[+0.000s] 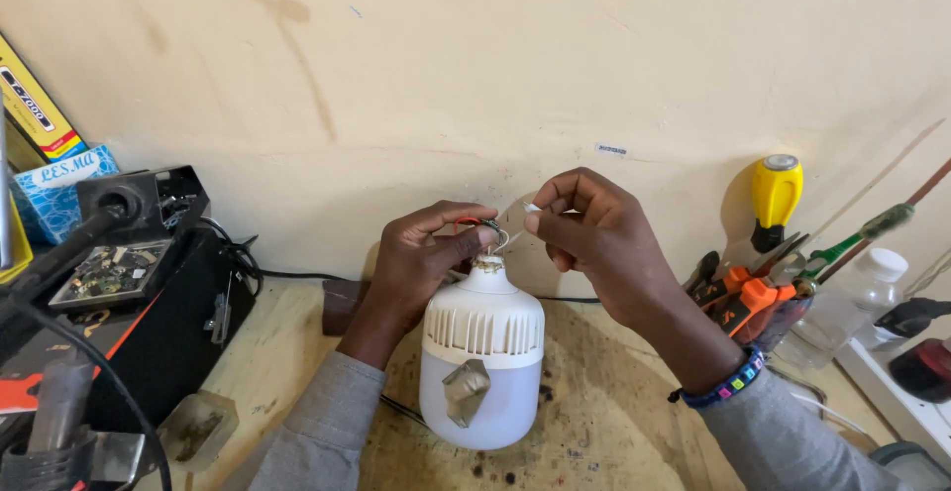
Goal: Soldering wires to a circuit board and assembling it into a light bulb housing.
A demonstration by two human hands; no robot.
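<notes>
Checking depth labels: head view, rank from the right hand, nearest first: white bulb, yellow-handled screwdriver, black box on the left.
1. white bulb: just below-left of the right hand, at bench centre.
2. yellow-handled screwdriver: against the wall, off to the right.
3. black box: far left of the bench, beyond the left hand.

We cannot resolve the small white piece (533, 210) pinched in the right hand (594, 238); too small. Left hand (424, 253) covers where the red and black wires (477, 221) end (bulb (482, 352) cap half hidden). Soldering gear (59, 422) cut off at lower left.
</notes>
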